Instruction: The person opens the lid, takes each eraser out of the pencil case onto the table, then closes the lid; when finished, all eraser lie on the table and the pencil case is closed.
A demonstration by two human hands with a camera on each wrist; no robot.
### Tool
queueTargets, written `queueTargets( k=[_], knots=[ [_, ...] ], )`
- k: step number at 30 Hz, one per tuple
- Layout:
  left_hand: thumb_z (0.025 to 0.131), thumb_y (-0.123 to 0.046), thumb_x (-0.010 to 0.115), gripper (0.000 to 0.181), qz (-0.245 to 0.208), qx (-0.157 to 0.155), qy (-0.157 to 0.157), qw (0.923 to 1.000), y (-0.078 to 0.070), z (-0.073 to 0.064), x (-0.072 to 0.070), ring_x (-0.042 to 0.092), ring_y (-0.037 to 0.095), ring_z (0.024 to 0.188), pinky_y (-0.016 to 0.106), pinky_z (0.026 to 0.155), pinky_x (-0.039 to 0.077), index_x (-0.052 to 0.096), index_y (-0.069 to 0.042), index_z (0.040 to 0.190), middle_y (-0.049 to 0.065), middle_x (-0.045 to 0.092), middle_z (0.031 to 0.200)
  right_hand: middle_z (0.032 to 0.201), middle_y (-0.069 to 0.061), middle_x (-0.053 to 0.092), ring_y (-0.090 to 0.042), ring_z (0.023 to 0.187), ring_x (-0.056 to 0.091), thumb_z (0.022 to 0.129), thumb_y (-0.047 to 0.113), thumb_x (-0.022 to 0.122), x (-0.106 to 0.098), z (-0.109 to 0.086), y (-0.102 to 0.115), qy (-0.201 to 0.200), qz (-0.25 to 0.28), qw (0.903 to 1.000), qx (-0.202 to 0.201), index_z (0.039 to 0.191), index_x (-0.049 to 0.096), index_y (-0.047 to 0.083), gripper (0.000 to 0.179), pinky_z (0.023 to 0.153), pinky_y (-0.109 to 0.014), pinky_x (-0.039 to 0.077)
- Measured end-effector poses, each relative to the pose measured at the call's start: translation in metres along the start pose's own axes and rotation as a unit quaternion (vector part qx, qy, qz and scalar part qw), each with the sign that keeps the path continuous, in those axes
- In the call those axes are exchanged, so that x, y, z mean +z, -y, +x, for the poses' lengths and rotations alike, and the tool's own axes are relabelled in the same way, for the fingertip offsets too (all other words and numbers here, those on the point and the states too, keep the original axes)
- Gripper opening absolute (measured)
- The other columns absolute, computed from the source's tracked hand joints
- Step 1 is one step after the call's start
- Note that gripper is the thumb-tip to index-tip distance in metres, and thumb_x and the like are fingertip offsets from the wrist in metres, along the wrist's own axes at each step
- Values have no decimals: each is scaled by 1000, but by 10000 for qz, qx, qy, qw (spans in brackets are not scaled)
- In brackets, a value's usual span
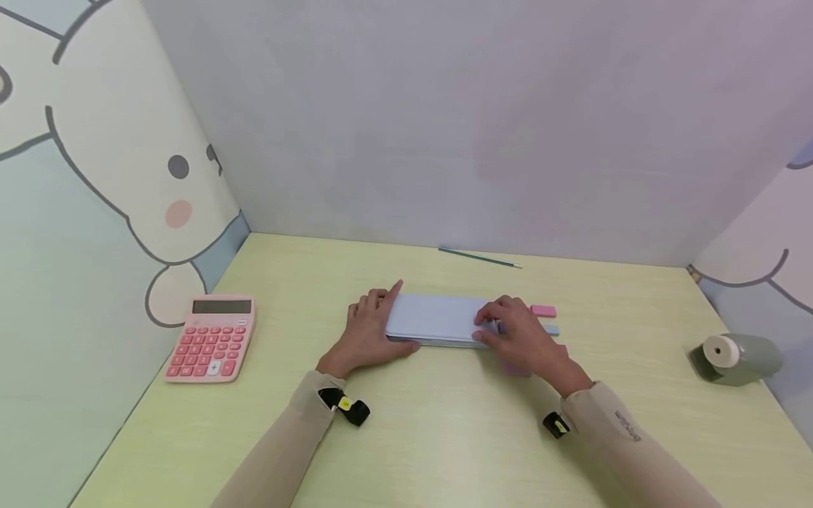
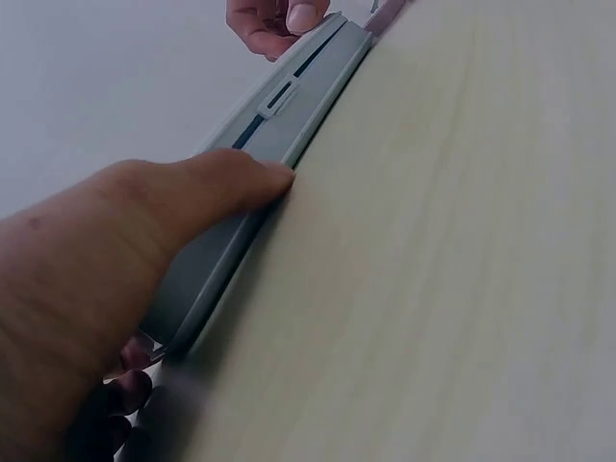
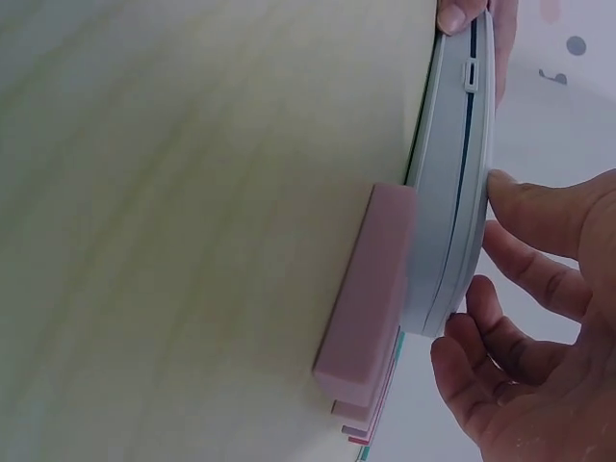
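Note:
A pale blue, flat pencil case (image 1: 438, 317) lies lengthwise on the table, its lid down, with a small latch (image 2: 280, 98) midway along its front side. My left hand (image 1: 368, 331) grips its left end, the thumb across the front side and the other fingers spread at the end and behind. At the right end, my right hand (image 1: 517, 339) holds the lid's edge with thumb and curled fingers. Right by that end sits a pink block (image 3: 371, 289), partly under my right hand in the head view.
Small pink (image 1: 543, 310) and light blue (image 1: 552, 329) blocks lie just right of my right hand. A green pencil (image 1: 479, 257) lies behind the case. A pink calculator (image 1: 212, 339) is at the left, a grey-green pencil sharpener (image 1: 739, 358) at the far right. Walls (image 1: 444, 127) enclose the back and sides.

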State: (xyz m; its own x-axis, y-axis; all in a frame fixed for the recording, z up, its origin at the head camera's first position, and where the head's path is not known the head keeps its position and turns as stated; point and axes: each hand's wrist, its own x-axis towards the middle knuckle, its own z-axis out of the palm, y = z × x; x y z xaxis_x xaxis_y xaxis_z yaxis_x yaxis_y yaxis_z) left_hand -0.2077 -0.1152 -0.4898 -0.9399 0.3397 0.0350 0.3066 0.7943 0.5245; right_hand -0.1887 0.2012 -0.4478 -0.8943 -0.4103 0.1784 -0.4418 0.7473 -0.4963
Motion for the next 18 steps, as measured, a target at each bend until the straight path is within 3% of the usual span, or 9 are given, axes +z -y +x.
queueTargets(
  k=[5, 18],
  knots=[
    [84, -67, 78, 122, 210, -5, 74, 9998, -1, 0, 1, 42, 36, 139, 57, 115, 30, 8, -26, 175, 14, 37, 162, 113, -7, 71, -27, 108, 56, 97, 18, 80, 2, -3, 0, 5, 116, 9999, 43, 106, 75, 15, 10, 91, -44, 46],
    [83, -69, 78, 119, 337, -8, 12, 9994, 6, -7, 1, 43, 34, 132, 56, 109, 30, 14, -27, 175, 10, 39, 162, 110, -6, 70, -25, 106, 55, 95, 18, 83, 10, -1, -2, 68, 115, 9999, 17, 105, 74, 15, 14, 89, -41, 45]
  ],
)
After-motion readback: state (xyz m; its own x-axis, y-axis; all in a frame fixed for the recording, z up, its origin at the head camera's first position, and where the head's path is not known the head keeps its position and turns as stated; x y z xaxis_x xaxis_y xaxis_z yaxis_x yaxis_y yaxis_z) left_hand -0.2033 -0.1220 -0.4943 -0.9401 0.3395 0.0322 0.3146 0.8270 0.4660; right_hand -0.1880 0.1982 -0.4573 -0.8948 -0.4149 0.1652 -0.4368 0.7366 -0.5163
